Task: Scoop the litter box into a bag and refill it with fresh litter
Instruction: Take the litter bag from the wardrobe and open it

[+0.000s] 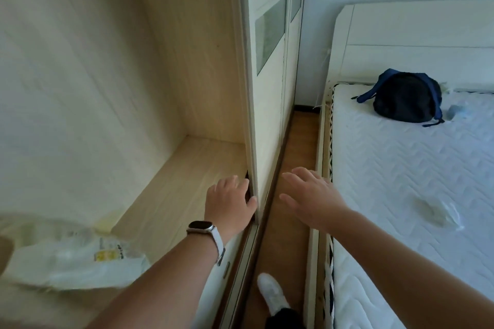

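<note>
My left hand [230, 203], with a white-strapped watch on the wrist, grips the edge of the sliding wardrobe door [267, 104], fingers curled behind it and thumb on its front. My right hand [311, 197] hovers open over the narrow floor strip, fingers spread, holding nothing. A white plastic bag [77, 262] with a yellow label lies on the wardrobe's wooden shelf [187, 168] at the lower left. No litter box or scoop is in view.
A bed with a white quilted mattress [406, 195] fills the right side, with a dark blue backpack [406, 97] near its headboard and a crumpled clear wrapper [435, 212]. A narrow brown floor strip [291, 222] runs between wardrobe and bed; my white shoe [272, 291] stands on it.
</note>
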